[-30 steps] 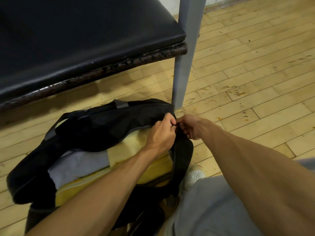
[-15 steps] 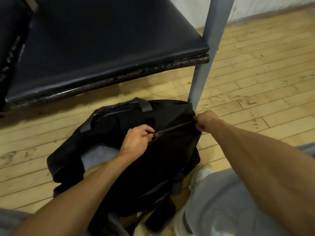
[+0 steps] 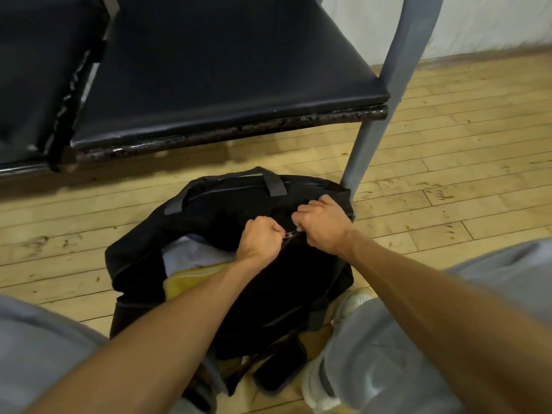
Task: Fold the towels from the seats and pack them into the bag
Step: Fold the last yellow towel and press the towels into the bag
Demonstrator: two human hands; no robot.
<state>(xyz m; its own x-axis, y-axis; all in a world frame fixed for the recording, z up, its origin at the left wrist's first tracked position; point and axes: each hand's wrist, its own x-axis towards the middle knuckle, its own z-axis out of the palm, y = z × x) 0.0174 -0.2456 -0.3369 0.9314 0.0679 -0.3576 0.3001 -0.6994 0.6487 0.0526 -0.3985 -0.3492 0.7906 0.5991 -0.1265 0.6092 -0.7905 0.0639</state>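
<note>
From the head view, a black fabric bag (image 3: 298,279) lies on the pale wooden plank floor (image 3: 448,189), just in front of a black padded seat (image 3: 209,70) and touching, or nearly touching, the foot of the grey metal leg (image 3: 376,115) that rises at the seat's right end. The left hand (image 3: 261,237) sits on top of the bag with its fingers (image 3: 270,227) curled tight into a fist, and it pinches a small metal zipper pull (image 3: 289,234) that shows at its thumb side. The right hand (image 3: 322,225) is just beside it, on the other side of the pull. Its fingers (image 3: 304,209) are also curled, bunching and gripping the bag's black cloth next to the zip. The two hands are close together but not touching. To the left of the left hand the bag's mouth gapes open, and inside it lie a white towel (image 3: 191,252) and, under and in front of it, a yellow towel (image 3: 191,279), both partly hidden by the black flap and the left forearm. A grey webbing carry handle (image 3: 276,185) arches over the far side of the bag. A second dark seat (image 3: 30,70) adjoins the first at the left edge. Near the bottom, knees in grey trousers (image 3: 373,354) frame the bag on either side, and a white shoe (image 3: 355,303) rests on the floor against the bag's right flank. A white wall (image 3: 493,19) meets the floor at the upper right.
</note>
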